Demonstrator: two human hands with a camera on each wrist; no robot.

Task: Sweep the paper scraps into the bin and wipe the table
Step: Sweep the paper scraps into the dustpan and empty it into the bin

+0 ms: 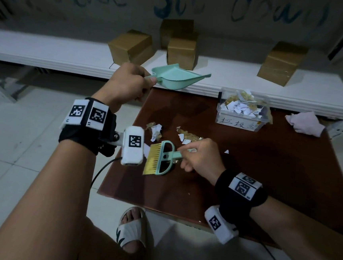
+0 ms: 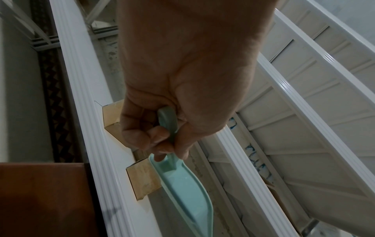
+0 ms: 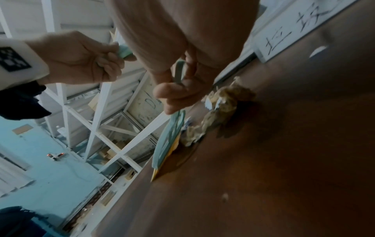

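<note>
My left hand (image 1: 127, 82) grips the handle of a mint-green dustpan (image 1: 178, 78) and holds it in the air beyond the table's far left corner; the pan (image 2: 182, 187) is empty. My right hand (image 1: 200, 157) holds the handle of a small mint brush (image 1: 159, 160) whose yellow bristles (image 3: 162, 162) lie on the brown table (image 1: 265, 179). White and tan paper scraps (image 1: 156, 131) lie just beyond the brush, with one small white piece (image 1: 226, 151) further right. A clear bin (image 1: 240, 113) with a handwritten label stands at the back, filled with scraps.
A pink cloth (image 1: 305, 125) lies crumpled at the table's back right corner. Behind the table runs a white shelf (image 1: 48, 54) with several cardboard boxes (image 1: 130, 47). My foot in a white sandal (image 1: 132, 230) stands on the tiled floor near the table's front edge.
</note>
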